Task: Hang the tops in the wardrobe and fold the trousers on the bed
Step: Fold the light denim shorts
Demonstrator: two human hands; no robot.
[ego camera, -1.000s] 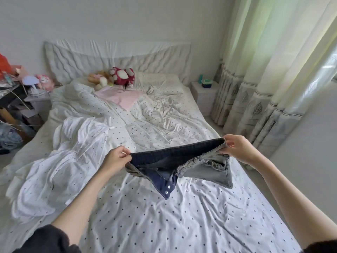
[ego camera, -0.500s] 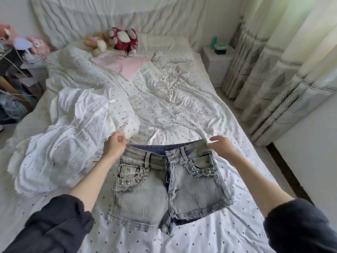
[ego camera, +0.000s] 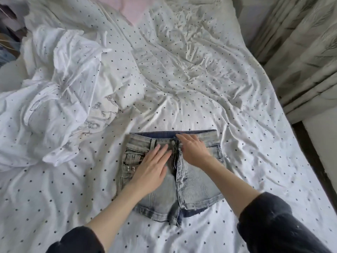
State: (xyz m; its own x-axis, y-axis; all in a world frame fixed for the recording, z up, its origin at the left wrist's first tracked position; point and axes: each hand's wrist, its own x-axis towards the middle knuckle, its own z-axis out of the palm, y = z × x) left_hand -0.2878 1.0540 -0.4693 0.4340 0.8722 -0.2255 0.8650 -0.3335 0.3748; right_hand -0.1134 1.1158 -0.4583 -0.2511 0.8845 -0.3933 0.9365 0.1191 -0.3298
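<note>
View from a head camera looking down at a bed (ego camera: 228,99) w/ a white, black-dotted sheet. A pair of pale washed denim shorts (ego camera: 197,183) lies flat near the foot of the bed, front side up, waistband toward the pillows, fly open. Both hands rest on the shorts w/ fingers straight, gripping nothing. The left hand (ego camera: 151,170) lies palm-down over the left front pocket area, fingertips near the waistband. The right hand (ego camera: 193,150) lies just right of the fly, fingertips on the waistband. The hands sit near each other, not touching, one each side of the fly.

Step in hand, as it appears: smoothing the shorts flat before folding, i.e. the trousers half of the task. Next move probably calls for taking one side and bringing it over the other along the fly line, edges matched.

A crumpled white top (ego camera: 73,84) lies on the bed's left side, well apart from the shorts, not yet hung. A bit of pink fabric (ego camera: 127,8) shows at the top edge; curtains (ego camera: 300,57) hang at right.
</note>
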